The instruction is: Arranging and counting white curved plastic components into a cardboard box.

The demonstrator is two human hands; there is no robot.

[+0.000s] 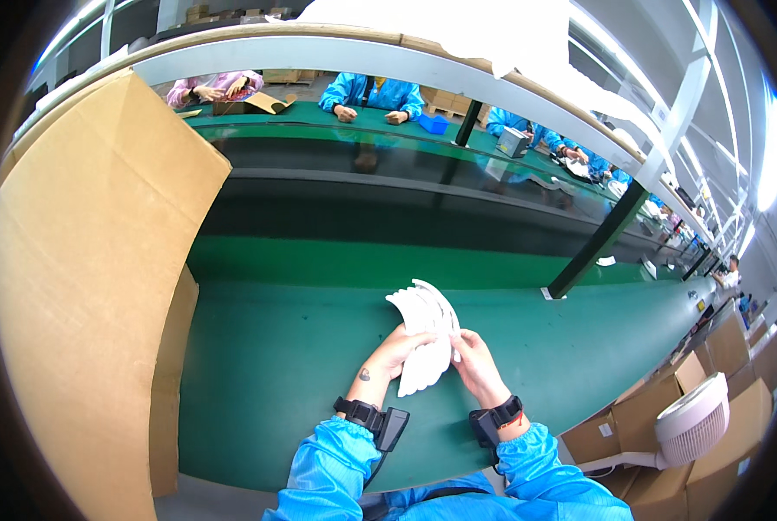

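Between the two hands, above the green bench top (276,365), a fanned stack of thin white moulded pieces (425,334) stands up on edge. The left hand (395,352) has it from the near-left side, fingers curled around the lower part, thumb tucked behind. The right hand (477,365) closes in from the other side, fingertips pinching the stack's right edge about halfway up. Both hands are clamped on it, neither one spread.

The upper pieces splay out away from the hands like a deck of cards, so these sheets look light, thin and a bit springy, and probably slick against each other. A hold low down, where the pieces bunch together, looks the safest; squeeze near the fanned tips and they would likely slide apart or crease.

Each wrist carries a black strapped band (367,415), with blue sleeves (328,469) behind them. Well out to the left of the left hand, a tall brown cardboard box (85,286) stands open. Down to the right of the right hand, a white fan (691,421) sits among more brown cartons (727,365). Far beyond the hands, across the green conveyor (406,200), other people in blue coats (373,94) work at their own side.
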